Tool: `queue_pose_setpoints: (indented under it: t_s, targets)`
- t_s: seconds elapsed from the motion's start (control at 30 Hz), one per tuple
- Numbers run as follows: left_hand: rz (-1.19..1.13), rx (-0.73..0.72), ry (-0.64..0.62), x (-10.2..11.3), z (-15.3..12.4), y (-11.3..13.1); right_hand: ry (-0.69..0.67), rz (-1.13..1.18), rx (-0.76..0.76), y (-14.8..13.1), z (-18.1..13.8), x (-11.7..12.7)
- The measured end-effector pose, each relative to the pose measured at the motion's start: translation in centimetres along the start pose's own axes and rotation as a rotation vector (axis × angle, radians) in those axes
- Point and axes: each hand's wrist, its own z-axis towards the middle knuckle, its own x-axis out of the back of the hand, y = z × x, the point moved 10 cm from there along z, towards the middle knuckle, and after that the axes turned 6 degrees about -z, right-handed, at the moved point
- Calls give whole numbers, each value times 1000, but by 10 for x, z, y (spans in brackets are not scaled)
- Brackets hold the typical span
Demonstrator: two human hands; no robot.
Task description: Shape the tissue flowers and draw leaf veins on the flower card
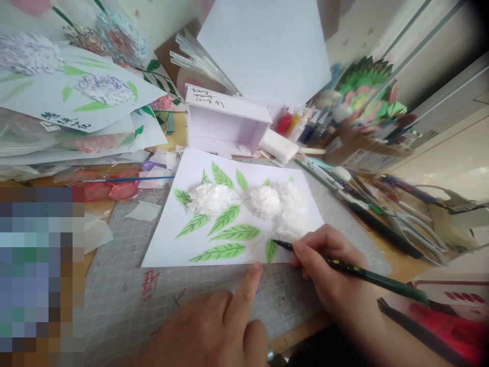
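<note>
A white sheet (179, 239) with painted green leaves and fluffy white paper flowers (267, 201) lies on a grey cutting mat (126, 300). My right hand (328, 265) is closed on a dark green brush (367, 277); its tip touches a small leaf near the sheet's lower edge. My left hand (217, 321) rests on the mat with its index finger stretched out, pressing the sheet's bottom edge. Its other fingers are curled under.
A white open box (225, 125) stands behind the sheet. Stacked flower pictures (76, 92) fill the left. Pens, scissors (416, 229) and tools crowd the right, with a red item (458, 331) at the lower right. A blue brush (126, 179) lies at the left.
</note>
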Motion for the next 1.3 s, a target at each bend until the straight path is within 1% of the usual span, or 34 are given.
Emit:
queue_pose_setpoints:
  t_s: [0.27, 0.37, 0.5, 0.6, 0.7, 0.87, 0.97, 1.07, 1.17, 1.23, 1.3]
  targets:
    - [2, -19, -3, 0, -1, 1, -75, 13, -20, -3, -3, -6]
    - [6, -26, 6, 1, 0, 2, -59, 25, 7, -2, -3, -5]
    - [-4, 1, 5, 1, 0, 0, -40, 16, 7, 0, -3, -3]
    - [-13, 27, 7, 1, 0, -2, -76, 27, 17, -3, -4, -6]
    - [-10, 12, 4, 2, -1, -1, -120, 61, 50, -6, -6, -9]
    - [-18, -7, 11, 3, -2, 2, -105, 70, 32, -1, -5, -7]
    - [-19, 7, 5, 1, -2, 0, -118, 82, 54, -3, -6, -9]
    - [-23, 21, 9, 1, -2, -1, -172, 155, 48, -5, -10, -13]
    - [-19, 4, 11, 3, -1, 0, -181, 338, 7, -3, -11, -9]
    - [-9, -8, 5, 2, -2, 1, -113, 497, -2, -1, -6, 4]
    - [6, -30, 19, 2, -3, 1, -5, 606, 4, 4, 3, 24]
